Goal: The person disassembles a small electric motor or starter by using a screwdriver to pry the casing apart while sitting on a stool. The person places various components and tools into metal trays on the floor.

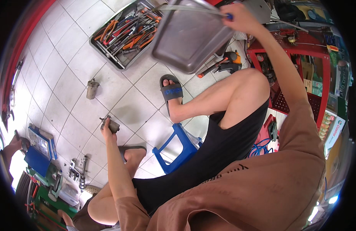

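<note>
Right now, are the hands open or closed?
Left hand: closed, holding a grey metal cylindrical part.
Right hand: closed, holding a long, thin, blue-handled tool, blurred.

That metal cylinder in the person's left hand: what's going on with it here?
The person holds the metal cylinder in the left hand, above the tiled floor. The right hand, raised beside a grey tray, grips a long thin tool with a blue handle, too blurred to identify surely. A second metal part is on the floor, and an open tray of hand tools lies farther off.
</note>
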